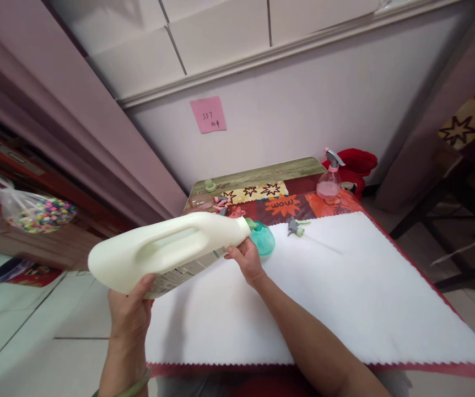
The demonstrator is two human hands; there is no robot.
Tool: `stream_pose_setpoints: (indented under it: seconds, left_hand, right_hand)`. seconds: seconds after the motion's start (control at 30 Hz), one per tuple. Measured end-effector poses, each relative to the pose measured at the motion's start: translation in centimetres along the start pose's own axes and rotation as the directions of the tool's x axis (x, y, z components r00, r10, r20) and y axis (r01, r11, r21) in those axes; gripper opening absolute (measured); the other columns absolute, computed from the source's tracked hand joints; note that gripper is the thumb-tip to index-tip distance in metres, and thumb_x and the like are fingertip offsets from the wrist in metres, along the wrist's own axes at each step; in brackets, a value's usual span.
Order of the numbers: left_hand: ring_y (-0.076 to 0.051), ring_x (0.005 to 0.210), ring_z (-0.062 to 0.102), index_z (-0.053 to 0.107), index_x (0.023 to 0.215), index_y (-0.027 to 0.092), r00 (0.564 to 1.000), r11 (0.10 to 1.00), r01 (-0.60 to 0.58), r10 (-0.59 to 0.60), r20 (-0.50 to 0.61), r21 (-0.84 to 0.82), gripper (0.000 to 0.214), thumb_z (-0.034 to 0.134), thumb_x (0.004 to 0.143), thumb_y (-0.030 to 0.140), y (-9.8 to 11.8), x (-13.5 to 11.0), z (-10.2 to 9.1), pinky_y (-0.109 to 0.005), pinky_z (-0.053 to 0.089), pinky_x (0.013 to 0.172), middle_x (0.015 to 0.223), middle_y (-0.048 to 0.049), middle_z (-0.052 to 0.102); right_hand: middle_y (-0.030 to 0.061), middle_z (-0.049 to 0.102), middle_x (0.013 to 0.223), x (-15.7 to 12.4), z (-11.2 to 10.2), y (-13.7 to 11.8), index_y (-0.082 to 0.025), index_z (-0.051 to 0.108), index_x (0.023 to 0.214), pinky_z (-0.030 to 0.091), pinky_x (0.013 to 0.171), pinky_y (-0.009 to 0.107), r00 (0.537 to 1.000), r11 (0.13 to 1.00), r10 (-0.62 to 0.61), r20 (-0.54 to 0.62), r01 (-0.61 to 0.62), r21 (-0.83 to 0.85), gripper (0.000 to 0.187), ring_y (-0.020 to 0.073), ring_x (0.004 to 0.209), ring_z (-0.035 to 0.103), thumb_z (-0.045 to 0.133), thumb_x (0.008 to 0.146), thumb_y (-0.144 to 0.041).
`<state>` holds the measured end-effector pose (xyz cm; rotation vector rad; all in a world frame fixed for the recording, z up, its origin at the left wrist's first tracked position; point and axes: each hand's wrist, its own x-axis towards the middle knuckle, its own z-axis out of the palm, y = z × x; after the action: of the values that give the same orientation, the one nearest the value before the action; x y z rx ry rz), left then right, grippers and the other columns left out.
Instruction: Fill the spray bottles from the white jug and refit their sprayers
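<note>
A large pale detergent jug [171,242] lies tilted across the view, its neck pointing right and a little down. My left hand [134,303] grips the jug's base end from below, thumb on the label side. Near the neck, my right hand [244,259] is closed around the underside of the jug. The jug's green spout meets the mouth of a teal spray bottle [264,240] standing on the white cloth; whether liquid flows I cannot tell. To the right of that bottle lies a grey-and-green spray nozzle [297,228] with its long clear tube.
A spray bottle with pink liquid [329,184] stands at the table's back right. Another clear spray bottle [202,202] lies at the back left, near a green cap [210,185]. White cloth [324,309] covers the table front. A bag of beads [43,214] hangs left.
</note>
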<state>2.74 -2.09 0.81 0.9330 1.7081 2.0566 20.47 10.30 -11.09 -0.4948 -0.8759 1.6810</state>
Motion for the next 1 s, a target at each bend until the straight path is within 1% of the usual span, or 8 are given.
stream_pose_setpoints:
  seconds: [0.17,0.3,0.43,0.53,0.7,0.8,0.9,1.0]
  left_hand:
    - [-0.032,0.117,0.073,0.077,0.115,0.018,1.000,1.000,-0.007,0.008,-0.005,0.012,0.064,0.096,0.057,0.036,0.11,-0.03,0.16,-0.040,0.061,0.102,0.118,-0.0099,0.080]
    - [-0.031,0.116,0.073,0.077,0.117,0.019,1.000,1.000,-0.016,0.016,0.007,0.008,0.065,0.096,0.057,0.036,0.06,0.01,0.15,-0.040,0.061,0.102,0.118,-0.0094,0.080]
    - [-0.032,0.117,0.072,0.077,0.118,0.018,1.000,1.000,0.001,-0.001,-0.003,0.002,0.065,0.097,0.058,0.036,-0.10,-0.03,-0.08,-0.040,0.061,0.102,0.117,-0.0102,0.079]
    - [-0.031,0.116,0.072,0.076,0.116,0.017,1.000,1.000,0.014,-0.014,-0.004,-0.004,0.066,0.098,0.057,0.036,-0.15,-0.11,-0.16,-0.040,0.061,0.102,0.118,-0.0120,0.079]
    - [-0.031,0.119,0.072,0.077,0.113,0.019,1.000,1.000,0.015,-0.015,-0.011,0.003,0.062,0.098,0.058,0.036,0.01,-0.20,-0.02,-0.039,0.060,0.104,0.117,-0.0099,0.080]
    - [-0.031,0.119,0.071,0.078,0.111,0.019,1.000,1.000,-0.002,0.002,-0.008,-0.007,0.063,0.099,0.055,0.036,0.07,-0.13,0.04,-0.039,0.060,0.104,0.116,-0.0094,0.080]
    - [-0.030,0.117,0.072,0.078,0.112,0.018,1.000,1.000,-0.008,0.008,0.000,-0.022,0.063,0.100,0.056,0.036,0.07,-0.07,0.01,-0.036,0.060,0.102,0.116,-0.0098,0.080]
    - [-0.027,0.114,0.073,0.079,0.112,0.017,1.000,0.999,-0.004,0.005,0.006,-0.041,0.062,0.101,0.056,0.034,0.04,-0.05,-0.04,-0.030,0.062,0.095,0.114,-0.0096,0.080]
  right_hand:
    - [0.0078,0.080,0.108,0.03,-0.02,0.06,-0.021,0.067,0.117,0.067,0.068,0.034,1.000,1.000,0.007,-0.006,-0.007,0.001,0.061,0.0243,0.093,0.076,0.091,0.071,-0.054]
    - [0.0081,0.080,0.109,0.07,-0.10,0.26,-0.021,0.066,0.119,0.067,0.070,0.035,1.000,1.000,0.002,0.006,-0.002,-0.012,0.062,0.0245,0.093,0.075,0.090,0.072,-0.054]
    - [0.0083,0.079,0.110,0.10,-0.14,0.39,-0.022,0.065,0.119,0.067,0.070,0.035,1.000,1.000,-0.004,0.008,0.004,-0.011,0.062,0.0250,0.095,0.075,0.090,0.073,-0.055]
    - [0.0082,0.079,0.111,0.09,-0.16,0.41,-0.021,0.065,0.119,0.067,0.069,0.034,1.000,1.000,-0.004,0.009,0.004,-0.008,0.062,0.0236,0.093,0.075,0.090,0.073,-0.054]
    - [0.0080,0.079,0.111,0.04,-0.20,0.40,-0.021,0.065,0.119,0.066,0.069,0.034,1.000,1.000,-0.003,0.003,0.003,-0.019,0.061,0.0231,0.093,0.074,0.090,0.073,-0.054]
    - [0.0079,0.079,0.110,0.02,-0.20,0.38,-0.021,0.065,0.119,0.066,0.070,0.034,1.000,1.000,0.006,0.001,-0.006,-0.019,0.062,0.0226,0.092,0.074,0.090,0.073,-0.054]
    - [0.0081,0.078,0.110,0.03,-0.17,0.38,-0.020,0.065,0.119,0.066,0.070,0.033,1.000,1.000,0.005,0.004,-0.005,-0.013,0.062,0.0221,0.092,0.073,0.090,0.073,-0.054]
    - [0.0082,0.078,0.110,0.07,-0.17,0.44,-0.020,0.065,0.119,0.065,0.069,0.032,1.000,1.000,-0.001,0.004,0.001,-0.011,0.062,0.0219,0.091,0.073,0.090,0.073,-0.054]
